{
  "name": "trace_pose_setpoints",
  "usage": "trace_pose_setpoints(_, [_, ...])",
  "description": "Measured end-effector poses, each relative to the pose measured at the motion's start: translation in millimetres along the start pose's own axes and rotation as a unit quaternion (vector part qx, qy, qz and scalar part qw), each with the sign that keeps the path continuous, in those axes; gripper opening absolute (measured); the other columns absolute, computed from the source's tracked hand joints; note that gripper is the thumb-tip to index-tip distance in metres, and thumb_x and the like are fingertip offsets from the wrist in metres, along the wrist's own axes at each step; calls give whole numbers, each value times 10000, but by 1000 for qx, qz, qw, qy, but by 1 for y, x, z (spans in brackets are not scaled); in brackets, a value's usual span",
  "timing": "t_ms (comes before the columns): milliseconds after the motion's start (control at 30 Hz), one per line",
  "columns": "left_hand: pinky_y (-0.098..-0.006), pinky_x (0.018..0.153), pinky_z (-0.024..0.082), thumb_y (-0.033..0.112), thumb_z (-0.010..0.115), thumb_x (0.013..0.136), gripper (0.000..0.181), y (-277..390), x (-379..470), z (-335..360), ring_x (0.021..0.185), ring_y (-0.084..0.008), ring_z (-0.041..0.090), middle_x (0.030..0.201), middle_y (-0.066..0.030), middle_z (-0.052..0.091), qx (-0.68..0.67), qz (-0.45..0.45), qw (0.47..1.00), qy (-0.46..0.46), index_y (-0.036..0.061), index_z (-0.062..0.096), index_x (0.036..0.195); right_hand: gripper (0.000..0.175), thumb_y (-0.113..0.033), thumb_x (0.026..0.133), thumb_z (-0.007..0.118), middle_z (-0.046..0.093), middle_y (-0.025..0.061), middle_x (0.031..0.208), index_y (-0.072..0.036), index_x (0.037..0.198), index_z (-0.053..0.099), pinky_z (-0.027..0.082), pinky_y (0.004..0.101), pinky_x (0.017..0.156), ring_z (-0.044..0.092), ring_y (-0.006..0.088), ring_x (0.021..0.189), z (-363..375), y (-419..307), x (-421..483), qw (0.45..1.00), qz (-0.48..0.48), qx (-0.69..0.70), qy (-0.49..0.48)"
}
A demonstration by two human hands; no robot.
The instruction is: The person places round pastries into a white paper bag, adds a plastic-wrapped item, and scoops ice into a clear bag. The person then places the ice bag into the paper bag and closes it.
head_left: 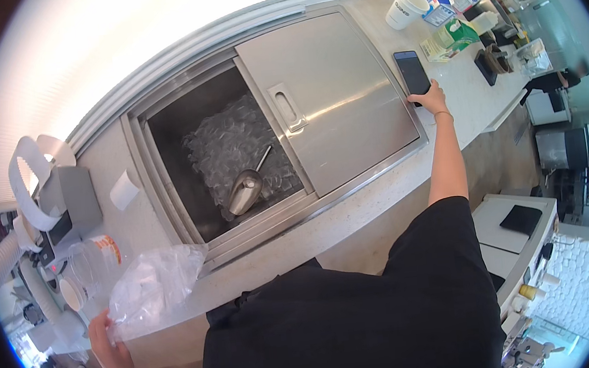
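My right hand [432, 99] reaches out over the white counter and grips the near end of a dark-screened smartphone [412, 71] by its edges. The phone lies beside the steel ice bin's sliding lid [329, 101]. At the lower left, my left hand [108, 335] holds the edge of a clear plastic bag [155, 285] with clear contents, perhaps ice. The bag rests on the counter's front edge; some of my left fingers are hidden by it. Between my hands, the half-uncovered bin holds ice [237, 136], with a metal ice scoop [247, 188] lying on top.
A label printer [70, 197] with curling paper, a clear plastic jug [92, 262] and a paper cup [72, 293] stand at left. On the right are a white cup [406, 8], a green carton [449, 40] and other cartons. Another person [556, 81] stands farther off.
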State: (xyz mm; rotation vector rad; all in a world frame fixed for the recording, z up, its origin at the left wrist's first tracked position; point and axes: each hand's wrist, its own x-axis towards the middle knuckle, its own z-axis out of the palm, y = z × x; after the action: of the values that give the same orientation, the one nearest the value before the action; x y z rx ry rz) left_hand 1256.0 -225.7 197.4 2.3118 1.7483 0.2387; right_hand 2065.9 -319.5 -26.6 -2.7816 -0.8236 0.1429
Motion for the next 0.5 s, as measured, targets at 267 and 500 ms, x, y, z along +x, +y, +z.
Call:
trace_pose_setpoints(267, [-390,762,462,-7,643,741,210,23,20,-2,868,-333,572,914,-143,587,-2,109,993,37,23,611,946,369,-201,797,647,544,-23,764,-32,1106,537,396,267,546,464,65,626,-40,-38,-82,871,-26,462,-165])
trace_pose_setpoints(500, [-395,553,434,193,633,857,149,23,4,5,577,-298,570,620,-95,577,-140,106,985,10,73,621,771,905,-486,629,782,561,67,1049,2,1305,429,432,301,750,570,173,904,-55,-170,-304,504,-171,580,-617])
